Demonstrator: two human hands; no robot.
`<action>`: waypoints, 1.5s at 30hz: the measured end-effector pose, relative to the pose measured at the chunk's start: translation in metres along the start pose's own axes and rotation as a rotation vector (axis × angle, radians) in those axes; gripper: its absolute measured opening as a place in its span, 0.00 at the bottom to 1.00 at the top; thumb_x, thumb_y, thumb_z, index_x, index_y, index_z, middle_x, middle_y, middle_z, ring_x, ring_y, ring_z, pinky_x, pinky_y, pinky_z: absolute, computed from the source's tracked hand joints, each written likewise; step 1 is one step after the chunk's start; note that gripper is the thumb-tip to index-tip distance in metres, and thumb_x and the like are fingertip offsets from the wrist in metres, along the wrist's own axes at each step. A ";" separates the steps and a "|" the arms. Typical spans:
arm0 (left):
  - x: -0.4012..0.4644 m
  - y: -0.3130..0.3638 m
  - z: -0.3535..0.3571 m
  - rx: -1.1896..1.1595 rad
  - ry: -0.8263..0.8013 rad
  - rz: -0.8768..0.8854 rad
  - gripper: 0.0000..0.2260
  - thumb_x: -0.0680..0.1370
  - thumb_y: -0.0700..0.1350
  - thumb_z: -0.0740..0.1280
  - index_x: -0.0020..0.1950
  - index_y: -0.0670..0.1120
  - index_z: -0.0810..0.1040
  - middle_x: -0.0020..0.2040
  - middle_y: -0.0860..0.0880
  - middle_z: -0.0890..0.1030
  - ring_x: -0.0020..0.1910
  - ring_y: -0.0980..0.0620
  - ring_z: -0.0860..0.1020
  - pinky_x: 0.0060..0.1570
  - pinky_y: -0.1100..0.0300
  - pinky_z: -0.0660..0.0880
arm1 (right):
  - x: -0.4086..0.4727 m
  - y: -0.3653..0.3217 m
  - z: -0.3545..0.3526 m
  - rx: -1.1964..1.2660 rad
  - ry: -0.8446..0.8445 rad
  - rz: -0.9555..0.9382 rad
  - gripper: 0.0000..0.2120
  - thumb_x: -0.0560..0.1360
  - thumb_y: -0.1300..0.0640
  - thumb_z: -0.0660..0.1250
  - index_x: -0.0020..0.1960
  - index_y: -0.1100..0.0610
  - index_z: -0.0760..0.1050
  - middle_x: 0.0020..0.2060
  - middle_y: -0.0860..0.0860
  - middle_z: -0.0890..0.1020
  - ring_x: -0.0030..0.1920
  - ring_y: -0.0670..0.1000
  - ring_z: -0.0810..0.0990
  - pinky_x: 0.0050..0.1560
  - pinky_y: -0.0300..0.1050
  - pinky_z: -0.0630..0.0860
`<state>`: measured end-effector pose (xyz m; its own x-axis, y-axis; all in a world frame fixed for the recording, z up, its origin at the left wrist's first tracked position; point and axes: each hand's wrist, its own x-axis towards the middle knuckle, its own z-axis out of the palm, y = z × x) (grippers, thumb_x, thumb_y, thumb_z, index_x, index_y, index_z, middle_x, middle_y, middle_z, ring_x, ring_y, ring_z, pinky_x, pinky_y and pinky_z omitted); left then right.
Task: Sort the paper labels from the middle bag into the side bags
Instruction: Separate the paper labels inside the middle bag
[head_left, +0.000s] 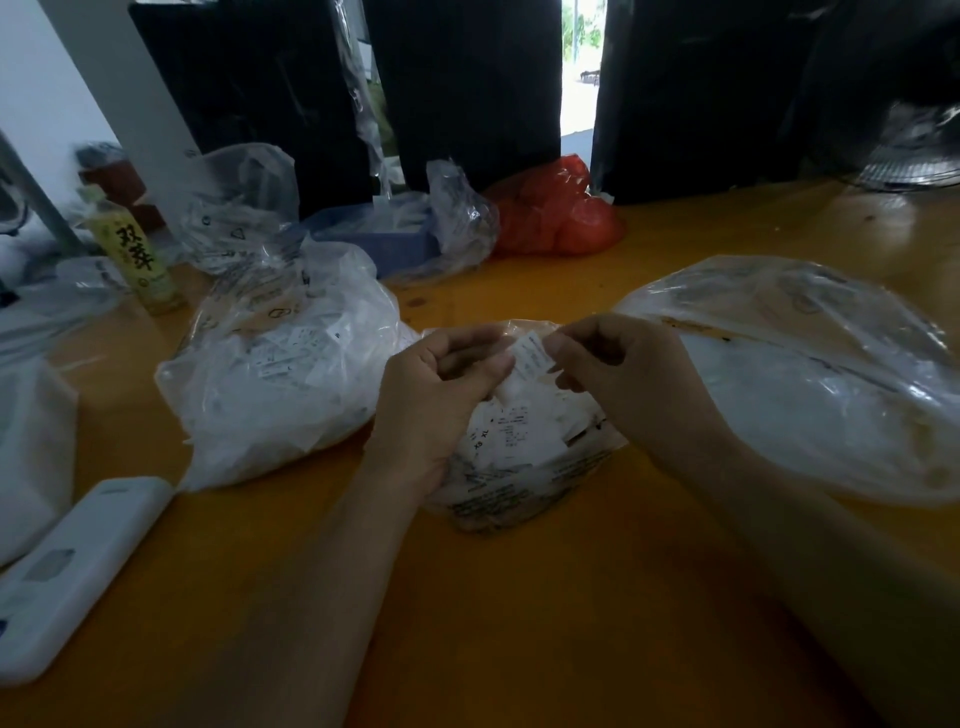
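Pinching one paper label (531, 354) between the left hand (441, 387) and right hand (615, 371), long axis upright, directly above the middle bag (519, 467), left bag (280, 374) and right bag (810, 384) lying about equally near either hand.

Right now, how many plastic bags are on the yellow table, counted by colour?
Clear plastic bags with white paper labels: 3 (left, middle, right)
Clear crumpled plastic bags at the back: 2 ()
Red plastic bag: 1
Total: 6
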<state>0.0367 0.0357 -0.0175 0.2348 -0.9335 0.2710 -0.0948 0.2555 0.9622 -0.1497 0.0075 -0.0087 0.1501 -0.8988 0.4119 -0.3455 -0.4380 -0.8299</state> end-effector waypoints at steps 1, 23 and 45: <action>0.001 0.003 -0.003 0.083 0.054 0.055 0.10 0.77 0.42 0.77 0.55 0.54 0.86 0.50 0.55 0.88 0.50 0.57 0.87 0.43 0.65 0.82 | 0.002 0.000 -0.002 -0.027 0.015 0.005 0.07 0.81 0.46 0.66 0.50 0.48 0.81 0.40 0.42 0.85 0.38 0.42 0.84 0.40 0.40 0.80; 0.027 0.005 -0.090 1.010 0.613 0.119 0.15 0.85 0.41 0.61 0.67 0.44 0.82 0.60 0.39 0.84 0.61 0.37 0.79 0.62 0.46 0.72 | 0.026 0.023 -0.066 -1.152 -0.139 0.310 0.05 0.79 0.61 0.63 0.50 0.59 0.77 0.44 0.56 0.79 0.45 0.57 0.78 0.42 0.47 0.73; 0.002 0.013 -0.013 0.803 0.299 0.614 0.14 0.83 0.43 0.59 0.57 0.45 0.84 0.51 0.52 0.84 0.58 0.49 0.76 0.59 0.49 0.69 | 0.038 0.028 -0.070 -0.366 0.138 0.275 0.05 0.81 0.58 0.65 0.52 0.53 0.81 0.36 0.50 0.81 0.34 0.47 0.79 0.32 0.39 0.72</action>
<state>0.0484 0.0403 -0.0041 0.1481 -0.5723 0.8066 -0.8657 0.3193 0.3855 -0.2186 -0.0373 0.0102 -0.1080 -0.9589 0.2622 -0.6622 -0.1274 -0.7385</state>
